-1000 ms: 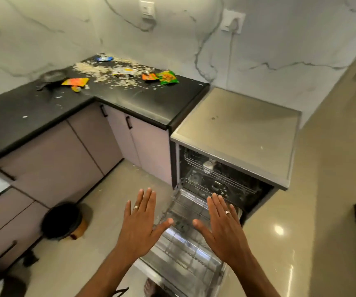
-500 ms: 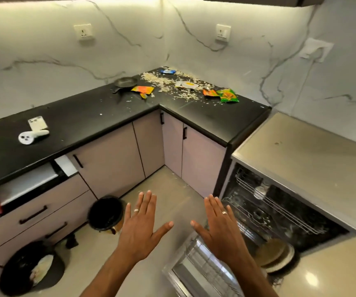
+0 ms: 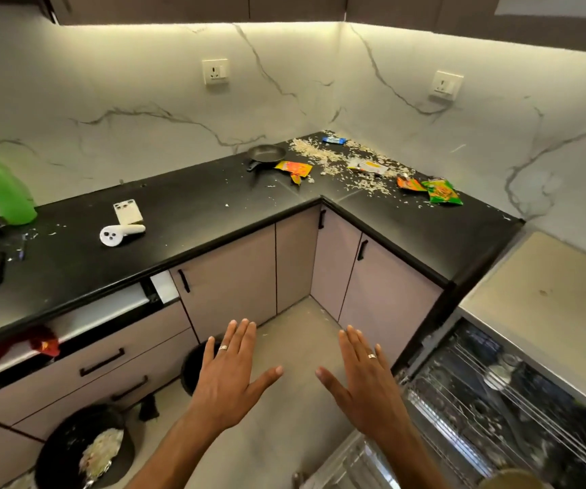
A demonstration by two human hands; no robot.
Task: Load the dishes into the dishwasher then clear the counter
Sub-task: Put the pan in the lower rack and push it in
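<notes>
Dishwasher (image 3: 517, 400) stands open at lower right while both hands, left (image 3: 229, 379) and right (image 3: 365, 382), hover flat and empty, so the small pan (image 3: 266, 154) far back among bench (image 3: 192, 206) crumbs could scatter them if dragged.

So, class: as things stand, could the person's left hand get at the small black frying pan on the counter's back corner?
Probably not without stepping closer. The left hand hovers open, low over the floor, well short of the small black frying pan at the back of the black counter. Nothing blocks the way.
</notes>
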